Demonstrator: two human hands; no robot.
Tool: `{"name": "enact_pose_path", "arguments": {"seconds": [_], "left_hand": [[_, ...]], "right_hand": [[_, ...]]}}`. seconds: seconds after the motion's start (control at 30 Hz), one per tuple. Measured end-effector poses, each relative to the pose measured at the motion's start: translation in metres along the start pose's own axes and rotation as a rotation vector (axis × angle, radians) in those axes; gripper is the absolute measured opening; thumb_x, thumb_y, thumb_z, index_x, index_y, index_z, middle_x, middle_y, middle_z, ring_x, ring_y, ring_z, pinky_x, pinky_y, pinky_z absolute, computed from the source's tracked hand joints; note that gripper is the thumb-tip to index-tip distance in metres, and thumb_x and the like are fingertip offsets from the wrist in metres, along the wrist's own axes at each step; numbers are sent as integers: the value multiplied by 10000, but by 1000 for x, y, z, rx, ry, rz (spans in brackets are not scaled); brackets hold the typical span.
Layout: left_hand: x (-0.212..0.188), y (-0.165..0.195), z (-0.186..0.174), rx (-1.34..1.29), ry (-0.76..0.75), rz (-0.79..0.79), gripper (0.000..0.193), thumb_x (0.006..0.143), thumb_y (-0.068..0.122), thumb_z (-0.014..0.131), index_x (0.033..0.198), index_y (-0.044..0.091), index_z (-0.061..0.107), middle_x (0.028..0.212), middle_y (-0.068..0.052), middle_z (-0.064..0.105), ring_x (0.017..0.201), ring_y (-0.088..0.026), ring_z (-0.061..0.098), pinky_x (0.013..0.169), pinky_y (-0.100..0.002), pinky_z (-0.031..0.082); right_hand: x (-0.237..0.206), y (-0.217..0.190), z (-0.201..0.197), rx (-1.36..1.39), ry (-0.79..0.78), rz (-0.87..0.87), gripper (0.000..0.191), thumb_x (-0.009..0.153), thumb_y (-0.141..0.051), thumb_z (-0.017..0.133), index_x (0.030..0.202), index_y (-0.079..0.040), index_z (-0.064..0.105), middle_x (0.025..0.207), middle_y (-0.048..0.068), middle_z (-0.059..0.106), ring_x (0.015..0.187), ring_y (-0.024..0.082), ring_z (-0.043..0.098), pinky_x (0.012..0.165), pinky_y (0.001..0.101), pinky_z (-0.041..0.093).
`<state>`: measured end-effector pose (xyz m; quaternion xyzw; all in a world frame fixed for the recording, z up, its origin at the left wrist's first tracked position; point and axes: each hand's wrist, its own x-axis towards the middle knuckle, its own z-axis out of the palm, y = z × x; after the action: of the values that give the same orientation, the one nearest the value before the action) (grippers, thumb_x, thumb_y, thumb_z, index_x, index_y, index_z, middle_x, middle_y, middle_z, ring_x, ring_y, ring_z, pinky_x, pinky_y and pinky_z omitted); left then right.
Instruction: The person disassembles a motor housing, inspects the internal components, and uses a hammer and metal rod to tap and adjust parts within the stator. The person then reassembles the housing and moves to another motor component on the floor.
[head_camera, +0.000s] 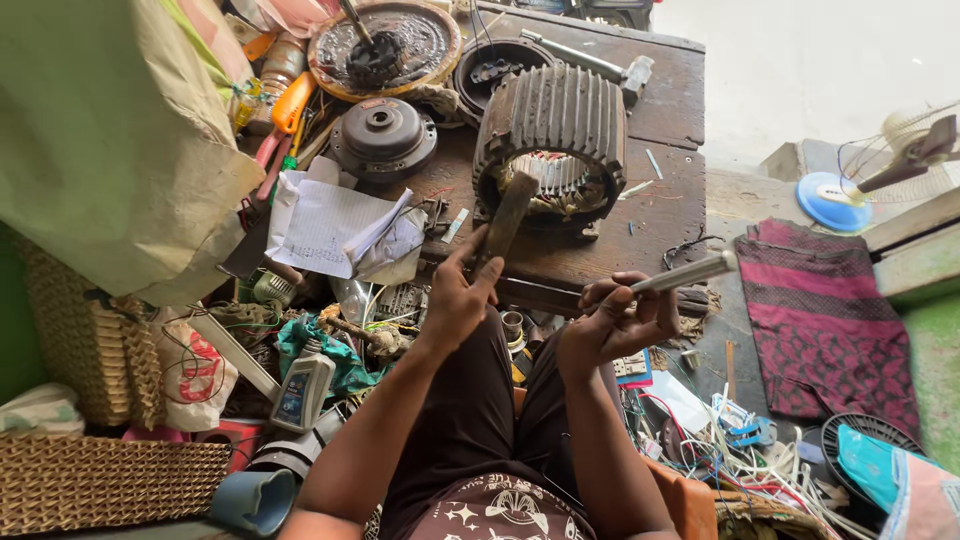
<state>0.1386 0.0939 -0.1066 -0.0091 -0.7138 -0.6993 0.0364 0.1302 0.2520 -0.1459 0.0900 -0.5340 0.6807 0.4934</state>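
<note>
Seen from the head camera, the person sits at the near edge of a dark, worn wooden tabletop (670, 110) crowded with parts. The left hand (458, 292) is clenched around the lower end of a flat, rusty brown metal bar (506, 222), which rises away from the hand and tilts slightly right, its far end lying against the near rim of a large ribbed grey cast-metal motor housing (550, 130) with copper-coloured windings showing inside its opening. The right hand (612, 322) is closed around the near end of a smooth silver-grey metal rod (685, 273), which points to the right and slightly far, out past the tabletop's near right corner. The two hands are near each other but apart, above the person's dark-clad lap. Far left of the housing lies a round dark metal end cover (383, 136), and beyond it a shallow round tray (385, 45) holding dark residue. A crumpled sheet of white paper (322, 228) lies left of the left hand. On the cluttered floor to the near left stands a small grey plastic oil bottle (303, 385). To the right, a dark red striped cloth (825, 320) lies on the floor, with a small fan on a blue base (835, 200) far beyond it.
</note>
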Motion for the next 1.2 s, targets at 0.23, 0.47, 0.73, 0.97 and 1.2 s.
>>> {"name": "enact_pose_path", "arguments": {"seconds": [0.23,0.47,0.73,0.97,1.2], "left_hand": [[7,-18,-8,61,42,434,537,1052,195,663,1476,-60,454,1131,-79,687,865,-105,693,733,-256,574],[-2,-21,14,-241,22,-116,577,991,255,579,1525,84,445,669,-32,581,429,-82,511,360,-249,436],[-10,-48,46,-366,98,-7,519,1041,258,559,1501,29,483,868,14,621,497,-42,512,426,-221,450],[-15,-48,49,-384,74,34,563,1041,277,538,1534,37,410,837,-36,669,455,-44,517,364,-230,436],[-4,-43,63,-359,104,4,545,1039,260,542,1523,28,447,831,8,601,474,-48,513,362,-230,415]], "right_hand": [[-9,17,12,-669,-589,-221,365,1027,37,554,1330,-165,530,1140,137,690,888,304,713,710,391,565],[22,-1,-7,-726,-606,-163,569,974,-14,651,1511,-141,513,1049,195,728,752,239,705,590,370,587],[83,0,-9,-666,-690,-479,488,1036,-40,616,1504,-163,551,939,132,699,728,211,669,595,380,542],[84,-21,0,-884,-944,-432,461,988,-105,671,1442,-170,623,912,89,720,575,189,620,469,348,474],[126,-42,2,-587,-728,-668,439,1030,-18,716,1441,-115,594,957,113,734,623,136,622,465,325,422]]}}
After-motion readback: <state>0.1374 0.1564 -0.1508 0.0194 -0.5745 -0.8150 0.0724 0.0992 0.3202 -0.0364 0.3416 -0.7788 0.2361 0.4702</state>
